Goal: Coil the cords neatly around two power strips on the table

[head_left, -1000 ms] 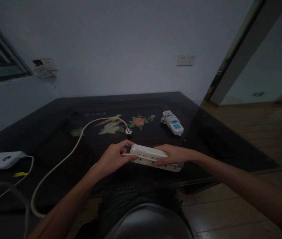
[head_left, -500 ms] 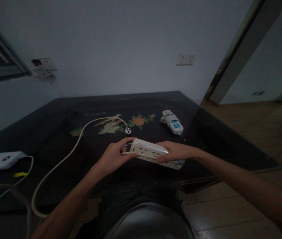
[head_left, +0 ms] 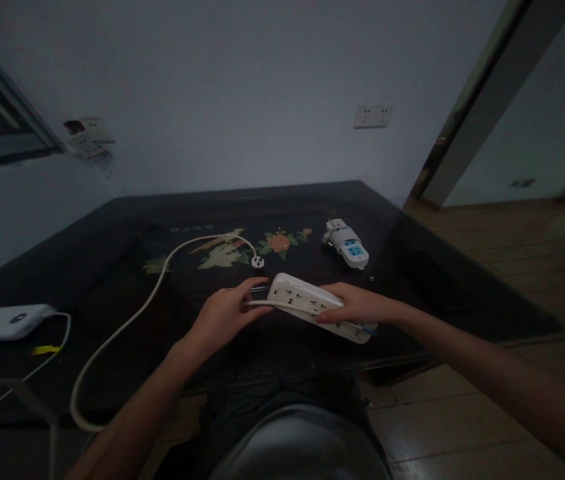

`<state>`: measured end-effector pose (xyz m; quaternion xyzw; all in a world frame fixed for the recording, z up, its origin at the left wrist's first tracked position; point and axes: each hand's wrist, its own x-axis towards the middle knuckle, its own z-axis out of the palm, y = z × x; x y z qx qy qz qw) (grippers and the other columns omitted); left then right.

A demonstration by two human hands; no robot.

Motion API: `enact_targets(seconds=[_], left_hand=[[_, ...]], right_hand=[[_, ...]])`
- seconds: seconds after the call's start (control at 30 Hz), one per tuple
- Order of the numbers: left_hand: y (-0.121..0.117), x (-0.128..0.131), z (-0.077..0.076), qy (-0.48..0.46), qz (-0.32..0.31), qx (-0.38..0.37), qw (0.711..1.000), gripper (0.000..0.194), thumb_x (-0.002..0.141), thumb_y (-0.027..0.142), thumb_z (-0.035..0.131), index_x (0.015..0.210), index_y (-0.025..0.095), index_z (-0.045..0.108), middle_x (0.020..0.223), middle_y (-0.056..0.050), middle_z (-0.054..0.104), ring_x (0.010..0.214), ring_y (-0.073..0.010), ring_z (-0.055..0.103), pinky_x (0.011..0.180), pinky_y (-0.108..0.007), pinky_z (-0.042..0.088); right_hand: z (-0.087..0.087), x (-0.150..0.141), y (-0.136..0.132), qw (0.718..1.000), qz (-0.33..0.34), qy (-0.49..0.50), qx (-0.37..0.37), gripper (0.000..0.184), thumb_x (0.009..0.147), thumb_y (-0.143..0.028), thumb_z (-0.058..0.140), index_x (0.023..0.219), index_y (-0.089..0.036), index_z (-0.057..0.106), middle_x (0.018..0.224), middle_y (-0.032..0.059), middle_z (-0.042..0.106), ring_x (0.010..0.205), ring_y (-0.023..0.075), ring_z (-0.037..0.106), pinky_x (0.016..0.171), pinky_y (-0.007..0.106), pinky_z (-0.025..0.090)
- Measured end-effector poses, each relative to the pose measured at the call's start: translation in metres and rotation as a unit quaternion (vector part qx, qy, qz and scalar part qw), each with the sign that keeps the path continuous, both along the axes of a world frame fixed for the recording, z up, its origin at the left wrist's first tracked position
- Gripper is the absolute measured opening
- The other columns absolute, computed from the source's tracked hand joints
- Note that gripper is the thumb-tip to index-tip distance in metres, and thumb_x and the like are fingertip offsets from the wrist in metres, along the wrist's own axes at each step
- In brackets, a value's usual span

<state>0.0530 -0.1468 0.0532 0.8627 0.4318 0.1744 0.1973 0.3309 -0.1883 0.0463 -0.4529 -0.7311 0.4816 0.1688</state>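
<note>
A white power strip (head_left: 302, 299) is held just above the near edge of the dark table (head_left: 112, 280), tilted so its sockets face up and towards me. My right hand (head_left: 355, 305) grips its right half, fingers wrapped round it. My left hand (head_left: 225, 315) is closed at the strip's left end, pinching the white cord (head_left: 127, 320) where it leaves the strip. The cord loops left over the table and ends in a white plug (head_left: 257, 262) lying on the flower pattern.
A small white and blue socket adapter (head_left: 347, 244) lies at the table's far right. A flat white device (head_left: 0, 321) with a thin cable and a yellow tag sits at the left edge. Wall outlets (head_left: 373, 115) are behind; wooden floor lies to the right.
Both hands have lifted the power strip slightly and tilted it so its socket face shows more. The strip has shifted a little to the right.
</note>
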Motion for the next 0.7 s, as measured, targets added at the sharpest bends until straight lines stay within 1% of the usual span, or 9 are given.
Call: enact_targets(seconds=[0.1, 0.17, 0.2, 0.3, 0.37, 0.5, 0.6, 0.7], left_hand=[[-0.002, -0.006, -0.004, 0.005, 0.028, 0.025, 0.999, 0.034, 0.085, 0.042, 0.055, 0.114, 0.022, 0.058, 0.078, -0.001, 0.067, 0.070, -0.0174, 0.063, 0.065, -0.025, 0.044], [-0.005, -0.008, -0.006, -0.011, 0.019, 0.059, 0.998, 0.025, 0.088, 0.039, 0.053, 0.103, 0.021, 0.062, 0.080, -0.001, 0.068, 0.071, -0.0164, 0.064, 0.065, -0.025, 0.045], [-0.007, -0.009, -0.006, -0.019, 0.005, 0.086, 0.996, 0.023, 0.088, 0.038, 0.052, 0.098, 0.020, 0.063, 0.082, -0.001, 0.069, 0.073, -0.0159, 0.065, 0.066, -0.024, 0.046], [-0.013, -0.009, -0.003, -0.034, -0.046, 0.187, 0.981, 0.022, 0.090, 0.036, 0.050, 0.089, 0.019, 0.064, 0.085, -0.002, 0.070, 0.076, -0.0146, 0.065, 0.069, -0.023, 0.047], [-0.015, -0.009, 0.000, -0.033, -0.065, 0.234, 0.970, 0.023, 0.091, 0.035, 0.049, 0.087, 0.019, 0.064, 0.081, -0.002, 0.069, 0.073, -0.0139, 0.065, 0.068, -0.023, 0.047], [-0.015, -0.009, 0.005, -0.012, -0.068, 0.281, 0.957, 0.022, 0.091, 0.032, 0.049, 0.085, 0.017, 0.065, 0.075, -0.002, 0.068, 0.068, -0.0140, 0.064, 0.063, -0.023, 0.047], [-0.015, -0.011, 0.006, -0.010, -0.067, 0.302, 0.951, 0.021, 0.090, 0.031, 0.051, 0.084, 0.016, 0.065, 0.074, -0.002, 0.067, 0.067, -0.0141, 0.064, 0.062, -0.023, 0.048], [-0.016, -0.014, 0.008, -0.008, -0.085, 0.322, 0.943, 0.020, 0.090, 0.029, 0.052, 0.083, 0.016, 0.064, 0.072, -0.002, 0.066, 0.065, -0.0136, 0.063, 0.060, -0.023, 0.048]], right_hand=[[0.002, 0.008, -0.002, 1.000, -0.024, -0.009, 0.002, 0.051, 0.077, -0.043, 0.065, 0.117, -0.013, 0.058, 0.112, 0.0081, 0.065, 0.097, 0.0208, 0.061, 0.079, 0.027, 0.048], [0.003, 0.012, -0.003, 0.999, -0.030, -0.023, 0.010, 0.052, 0.077, -0.044, 0.064, 0.119, -0.013, 0.057, 0.113, 0.0083, 0.065, 0.097, 0.0212, 0.061, 0.078, 0.027, 0.048], [0.003, 0.013, -0.003, 0.999, -0.031, -0.036, 0.018, 0.052, 0.077, -0.044, 0.063, 0.118, -0.013, 0.057, 0.113, 0.0083, 0.065, 0.098, 0.0214, 0.061, 0.079, 0.027, 0.048], [0.006, 0.015, -0.004, 0.993, -0.036, -0.100, 0.060, 0.047, 0.077, -0.046, 0.062, 0.113, -0.014, 0.060, 0.111, 0.0079, 0.066, 0.097, 0.0222, 0.061, 0.079, 0.028, 0.046], [0.008, 0.014, -0.004, 0.984, -0.043, -0.151, 0.089, 0.044, 0.078, -0.047, 0.060, 0.110, -0.016, 0.060, 0.108, 0.0078, 0.066, 0.096, 0.0228, 0.062, 0.078, 0.028, 0.046], [0.012, 0.009, -0.005, 0.964, -0.072, -0.226, 0.123, 0.043, 0.080, -0.050, 0.057, 0.112, -0.021, 0.057, 0.104, 0.0075, 0.067, 0.091, 0.0236, 0.062, 0.073, 0.027, 0.044], [0.015, 0.005, -0.007, 0.956, -0.090, -0.243, 0.139, 0.043, 0.080, -0.051, 0.055, 0.113, -0.022, 0.055, 0.102, 0.0074, 0.067, 0.088, 0.0232, 0.063, 0.069, 0.026, 0.043], [0.017, 0.004, -0.007, 0.954, -0.089, -0.247, 0.145, 0.042, 0.081, -0.051, 0.055, 0.110, -0.022, 0.056, 0.101, 0.0074, 0.067, 0.086, 0.0229, 0.063, 0.068, 0.026, 0.042]])
